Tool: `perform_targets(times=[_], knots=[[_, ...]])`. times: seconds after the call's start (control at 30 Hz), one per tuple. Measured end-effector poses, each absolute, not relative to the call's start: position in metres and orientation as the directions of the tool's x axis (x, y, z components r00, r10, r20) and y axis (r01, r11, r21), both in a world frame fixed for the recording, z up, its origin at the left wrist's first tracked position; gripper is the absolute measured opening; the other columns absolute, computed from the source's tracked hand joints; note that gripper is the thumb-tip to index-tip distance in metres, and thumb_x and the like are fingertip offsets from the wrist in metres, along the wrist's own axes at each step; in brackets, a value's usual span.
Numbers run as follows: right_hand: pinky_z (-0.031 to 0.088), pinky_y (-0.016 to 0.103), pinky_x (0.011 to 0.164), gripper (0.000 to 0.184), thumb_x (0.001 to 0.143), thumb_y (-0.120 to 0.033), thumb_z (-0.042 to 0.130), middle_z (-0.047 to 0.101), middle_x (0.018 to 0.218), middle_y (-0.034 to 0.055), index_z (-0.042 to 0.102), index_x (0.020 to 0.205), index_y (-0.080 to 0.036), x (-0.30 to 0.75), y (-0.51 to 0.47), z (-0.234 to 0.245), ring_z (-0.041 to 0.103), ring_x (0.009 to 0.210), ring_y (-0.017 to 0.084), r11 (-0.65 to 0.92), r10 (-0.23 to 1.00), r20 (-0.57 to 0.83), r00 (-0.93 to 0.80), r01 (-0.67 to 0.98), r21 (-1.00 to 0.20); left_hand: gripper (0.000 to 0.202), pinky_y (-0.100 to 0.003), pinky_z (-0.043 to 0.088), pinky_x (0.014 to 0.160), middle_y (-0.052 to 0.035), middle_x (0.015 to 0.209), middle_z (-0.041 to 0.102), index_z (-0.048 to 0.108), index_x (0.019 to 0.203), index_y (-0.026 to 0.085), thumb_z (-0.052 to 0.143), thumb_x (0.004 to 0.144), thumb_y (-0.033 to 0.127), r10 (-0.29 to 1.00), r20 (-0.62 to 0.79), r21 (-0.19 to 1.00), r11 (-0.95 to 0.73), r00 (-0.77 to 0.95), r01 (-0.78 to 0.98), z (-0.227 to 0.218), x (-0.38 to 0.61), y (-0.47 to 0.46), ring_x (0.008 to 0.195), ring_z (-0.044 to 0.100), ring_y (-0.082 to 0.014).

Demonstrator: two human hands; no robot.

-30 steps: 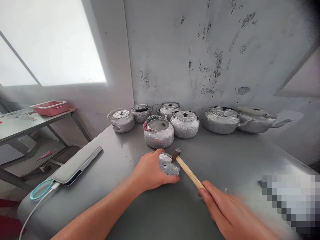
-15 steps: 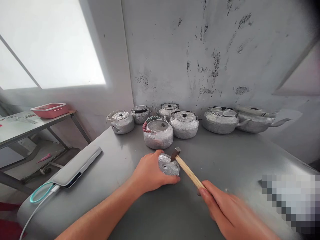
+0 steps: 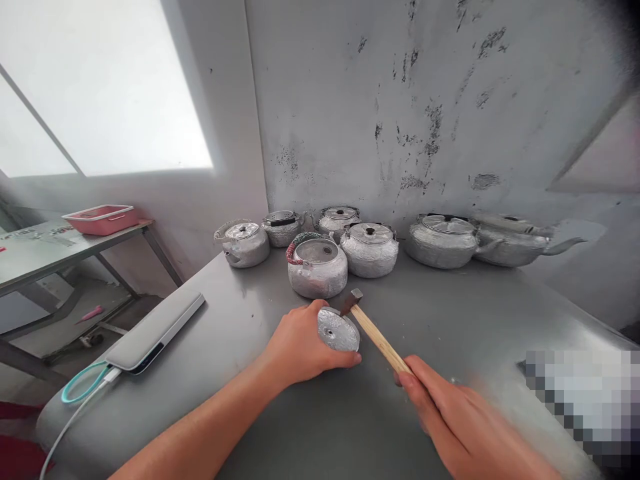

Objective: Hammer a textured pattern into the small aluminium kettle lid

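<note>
In the head view my left hand (image 3: 300, 343) grips a round, dented metal kettle lid (image 3: 341, 331) by its edge, thumb and fingers around its left side. The lid has a small hole in its middle and no knob on it. My right hand (image 3: 430, 400) is closed round the wooden handle of a hammer (image 3: 379, 339), whose dark head is at the lid's upper right edge; I cannot tell whether it touches. Just beyond the lid stands a lidless kettle (image 3: 319, 277) with a red and green wrapped handle.
Several dented metal kettles line the wall, among them a lidded one (image 3: 371, 253) and a spouted one (image 3: 245, 245). A power bank (image 3: 157, 332) with a cable lies on the grey table (image 3: 320, 427) at left. A pink basket (image 3: 104, 220) sits on a side table.
The hammer's head has risen slightly at the lid's edge. The left hand and the lid have hardly moved, and the camera view has shifted a little.
</note>
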State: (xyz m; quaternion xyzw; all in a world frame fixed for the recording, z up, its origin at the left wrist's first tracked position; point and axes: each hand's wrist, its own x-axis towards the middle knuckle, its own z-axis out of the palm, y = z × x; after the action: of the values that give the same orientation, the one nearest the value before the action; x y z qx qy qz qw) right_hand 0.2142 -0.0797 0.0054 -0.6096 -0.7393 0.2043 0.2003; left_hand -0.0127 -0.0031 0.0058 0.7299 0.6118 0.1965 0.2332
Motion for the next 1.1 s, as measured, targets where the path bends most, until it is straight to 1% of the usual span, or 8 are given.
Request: perform_targets(times=[0.1,0.27,0.47,0.63,0.8,0.9,1.03,1.1], knots=[[0.039,0.032,0.048,0.036,0.099,-0.040,0.033,0.057,0.053,-0.0010,0.049,0.069,-0.030,0.2144,-0.0787,0.0058,0.058,0.047,0.021,0.176,0.981,0.033,-0.189,0.817,-0.548,0.088,-0.038,0.051,0.084,-0.0076,0.118,0.068,0.056,0.129,0.030,0.073,0.055,0.074,0.986,-0.005,0.578,-0.134,0.167,0.805,0.0064,-0.0126,-0.0035,0.117,0.060,-0.0360],[0.040,0.032,0.050,0.037,0.100,-0.042,0.029,0.058,0.054,-0.0009,0.049,0.072,-0.030,0.2129,-0.0780,0.0072,0.058,0.049,0.021,0.182,0.980,0.040,-0.193,0.808,-0.560,0.087,-0.037,0.051,0.082,-0.0072,0.116,0.069,0.058,0.126,0.030,0.073,0.054,0.076,0.985,0.001,0.576,-0.141,0.171,0.805,0.0045,-0.0132,-0.0027,0.115,0.061,-0.0364],[0.042,0.030,0.053,0.038,0.101,-0.042,0.028,0.062,0.059,-0.0008,0.051,0.074,-0.029,0.2119,-0.0762,0.0084,0.062,0.055,0.021,0.176,0.981,0.022,-0.195,0.823,-0.540,0.090,-0.037,0.051,0.081,-0.0067,0.114,0.069,0.057,0.129,0.029,0.072,0.054,0.077,0.984,0.009,0.578,-0.149,0.176,0.803,0.0039,-0.0136,-0.0024,0.113,0.062,-0.0356],[0.041,0.030,0.051,0.039,0.102,-0.041,0.027,0.060,0.057,-0.0014,0.049,0.072,-0.029,0.2121,-0.0750,0.0094,0.061,0.052,0.020,0.184,0.979,0.018,-0.205,0.837,-0.515,0.086,-0.036,0.051,0.079,-0.0054,0.111,0.070,0.059,0.126,0.030,0.072,0.054,0.077,0.984,0.007,0.583,-0.150,0.180,0.798,0.0036,-0.0140,-0.0021,0.111,0.063,-0.0346],[0.040,0.031,0.051,0.037,0.101,-0.041,0.031,0.060,0.057,-0.0013,0.050,0.071,-0.029,0.2114,-0.0760,0.0084,0.060,0.051,0.020,0.182,0.980,0.031,-0.196,0.830,-0.527,0.088,-0.036,0.051,0.081,-0.0059,0.115,0.069,0.057,0.128,0.030,0.073,0.055,0.076,0.983,0.029,0.585,-0.163,0.180,0.795,0.0030,-0.0146,-0.0024,0.113,0.062,-0.0344],[0.040,0.031,0.052,0.037,0.101,-0.041,0.029,0.061,0.058,-0.0014,0.051,0.074,-0.029,0.2114,-0.0763,0.0079,0.060,0.052,0.021,0.181,0.980,0.024,-0.199,0.823,-0.538,0.087,-0.036,0.051,0.079,-0.0062,0.112,0.070,0.058,0.127,0.029,0.073,0.055,0.076,0.982,0.008,0.586,-0.158,0.190,0.795,0.0042,-0.0144,-0.0027,0.110,0.063,-0.0344],[0.039,0.031,0.051,0.039,0.101,-0.041,0.027,0.061,0.058,-0.0008,0.048,0.072,-0.029,0.2120,-0.0756,0.0080,0.059,0.052,0.020,0.176,0.977,-0.005,-0.212,0.822,-0.542,0.089,-0.036,0.051,0.083,-0.0071,0.117,0.068,0.056,0.130,0.029,0.073,0.055,0.076,0.984,0.009,0.582,-0.152,0.180,0.799,0.0049,-0.0142,-0.0025,0.116,0.061,-0.0352],[0.040,0.031,0.053,0.038,0.101,-0.041,0.027,0.061,0.059,-0.0006,0.049,0.073,-0.029,0.2116,-0.0749,0.0088,0.061,0.054,0.021,0.172,0.979,0.000,-0.205,0.822,-0.543,0.088,-0.036,0.051,0.081,-0.0064,0.113,0.070,0.057,0.128,0.029,0.072,0.055,0.076,0.982,0.009,0.585,-0.157,0.187,0.796,0.0040,-0.0144,-0.0021,0.112,0.062,-0.0350]])
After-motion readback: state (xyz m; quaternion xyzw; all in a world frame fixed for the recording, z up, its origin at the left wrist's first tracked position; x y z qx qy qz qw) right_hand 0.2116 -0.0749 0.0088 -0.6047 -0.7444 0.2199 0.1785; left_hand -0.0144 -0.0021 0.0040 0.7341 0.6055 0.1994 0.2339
